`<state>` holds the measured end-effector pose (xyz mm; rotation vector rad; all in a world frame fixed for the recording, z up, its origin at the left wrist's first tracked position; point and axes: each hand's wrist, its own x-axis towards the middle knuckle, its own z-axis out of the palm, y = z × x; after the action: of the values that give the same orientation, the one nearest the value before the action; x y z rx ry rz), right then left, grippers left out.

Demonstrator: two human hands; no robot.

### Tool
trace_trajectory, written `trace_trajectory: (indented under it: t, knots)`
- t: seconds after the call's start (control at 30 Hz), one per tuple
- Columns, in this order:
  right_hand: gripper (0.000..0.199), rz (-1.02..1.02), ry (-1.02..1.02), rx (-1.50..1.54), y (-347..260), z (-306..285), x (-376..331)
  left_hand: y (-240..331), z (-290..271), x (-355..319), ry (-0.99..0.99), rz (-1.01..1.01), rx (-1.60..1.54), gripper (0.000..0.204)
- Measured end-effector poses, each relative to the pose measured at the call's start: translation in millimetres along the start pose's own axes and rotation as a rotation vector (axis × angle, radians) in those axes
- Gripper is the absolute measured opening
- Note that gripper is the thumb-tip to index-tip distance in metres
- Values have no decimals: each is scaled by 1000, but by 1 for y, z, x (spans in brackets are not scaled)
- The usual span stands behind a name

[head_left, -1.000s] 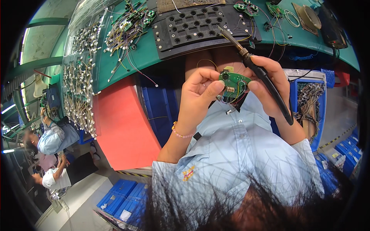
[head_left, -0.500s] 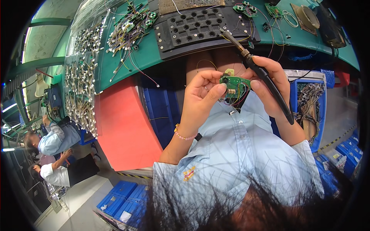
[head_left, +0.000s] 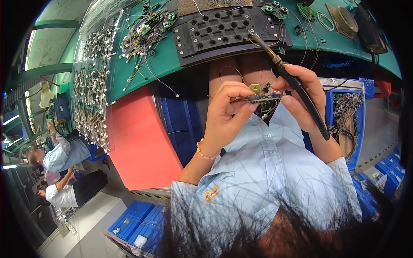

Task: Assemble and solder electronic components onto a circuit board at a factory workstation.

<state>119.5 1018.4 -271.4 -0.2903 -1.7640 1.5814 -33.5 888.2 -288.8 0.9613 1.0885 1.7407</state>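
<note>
Between my two hands a small green circuit board [head_left: 263,98] is turned edge-on, with thin wires hanging beneath it. My left hand [head_left: 230,105] pinches the board's left end between thumb and fingers. In my right hand [head_left: 304,92] a black-handled soldering iron [head_left: 301,92] is gripped, its metal tip pointing up and away from me toward the black fixture [head_left: 221,32]. My right fingertips are close to the board's right end; whether they touch it I cannot tell. The iron's tip is apart from the board.
Wired boards [head_left: 148,30] lie heaped on the green bench [head_left: 165,60], left of the fixture. Clear sheets with many cable connectors [head_left: 92,81] hang at the left, beside a red panel [head_left: 142,142]. A blue bin [head_left: 359,129] of cables stands right. Two people sit far left.
The board has been tilted from showing its flat wired face to nearly edge-on. Both hands stay in about the same place, and the soldering iron has shifted slightly.
</note>
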Motion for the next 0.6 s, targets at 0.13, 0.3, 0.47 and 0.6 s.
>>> trace_trajectory:
  t: [0.13, 0.3, 0.47, 0.6]
  knots:
    - [55, -35, -40, -17, 0, -1, 0, -5, -3, -3, -20, 34, 48, 26]
    - [59, -52, -64, -20, -1, -2, -3, -5, -1, -1, -12, 180, 166, 30]
    - [61, -73, -96, -35, -2, -3, -4, -5, -1, -1, 3, 268, 240, 32]
    - [62, -84, -100, -34, -1, -3, -5, -6, 0, -3, 26, 324, 333, 32]
